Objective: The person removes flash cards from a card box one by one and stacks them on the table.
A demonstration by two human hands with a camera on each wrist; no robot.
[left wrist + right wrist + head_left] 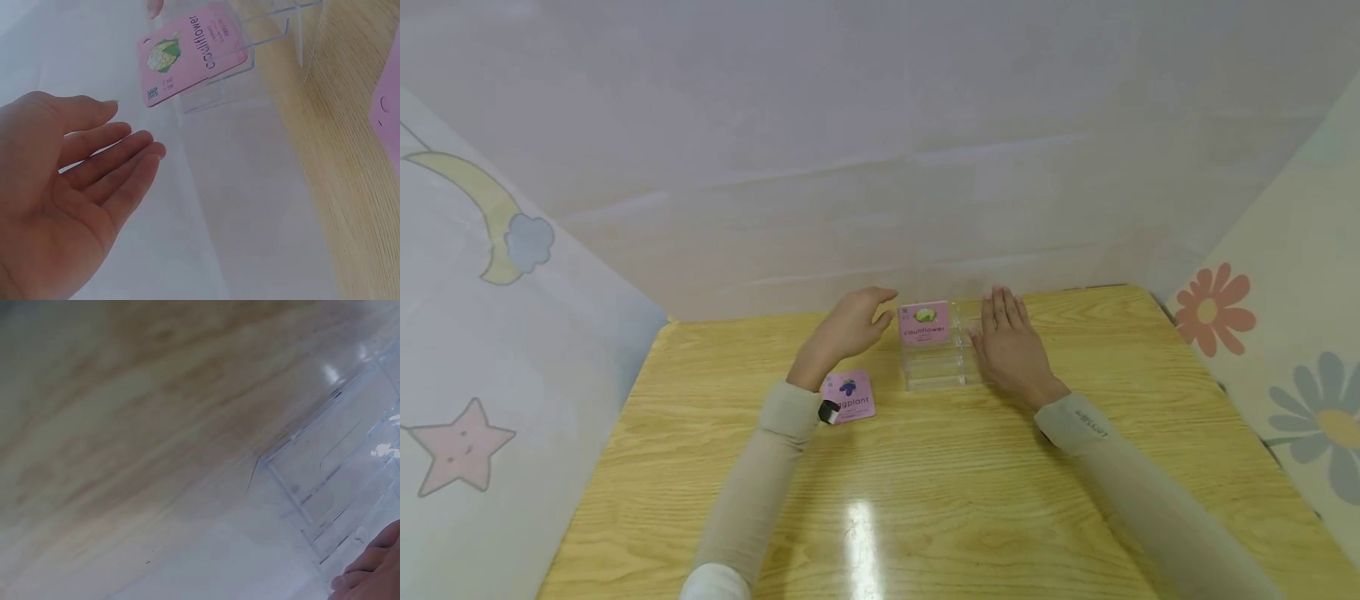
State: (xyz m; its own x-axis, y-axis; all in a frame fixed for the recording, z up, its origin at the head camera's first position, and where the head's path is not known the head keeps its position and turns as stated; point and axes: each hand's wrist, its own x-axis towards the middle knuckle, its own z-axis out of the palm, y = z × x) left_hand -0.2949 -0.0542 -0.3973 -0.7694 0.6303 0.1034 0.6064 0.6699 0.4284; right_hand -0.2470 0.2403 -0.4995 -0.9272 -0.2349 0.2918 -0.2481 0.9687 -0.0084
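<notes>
- Head view is showing a pink "…ggplant" card (854,400) lying on the counter (955,475), its first letter hidden at the wrist.
- Right hand (1011,346) is extending straight fingers beside a clear rack (934,371); contact cannot be told.
- Left hand (852,323) is curving loosely, empty; its wrist view is revealing the palm.
- "cauliflower" card (924,323) is sitting in the rack's far part.

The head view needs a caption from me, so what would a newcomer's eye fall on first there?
Probably the pink cauliflower card in the clear rack, between the person's left hand and right hand. Next might come the matching pink eggplant card on the wooden table, nearer the camera and partly hidden at its left edge. The orange flower on the right-hand wall could also catch the eye.
</notes>
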